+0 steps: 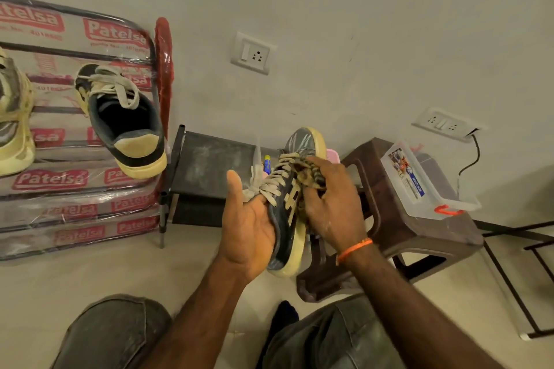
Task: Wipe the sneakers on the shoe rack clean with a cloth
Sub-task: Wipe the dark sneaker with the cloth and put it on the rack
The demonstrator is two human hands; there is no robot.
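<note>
A dark grey sneaker (287, 219) with cream sole and beige laces is held up in the middle of the view, toe pointing away. My left hand (248, 225) grips it from the left, fingers inside the opening and thumb raised. My right hand (332, 201) presses a crumpled striped cloth (311, 177) against the sneaker's right side. Its matching sneaker (126, 123) rests tilted on the plastic-wrapped shoe rack (75, 183) at the left. A cream and grey sneaker (12, 129) sits at the rack's far left edge.
A small black rack (207, 165) stands behind the held sneaker. At the right a brown plastic stool (404, 234) carries a clear plastic box (419, 180). Wall sockets (253, 52) and a cable are on the wall. My knees are at the bottom.
</note>
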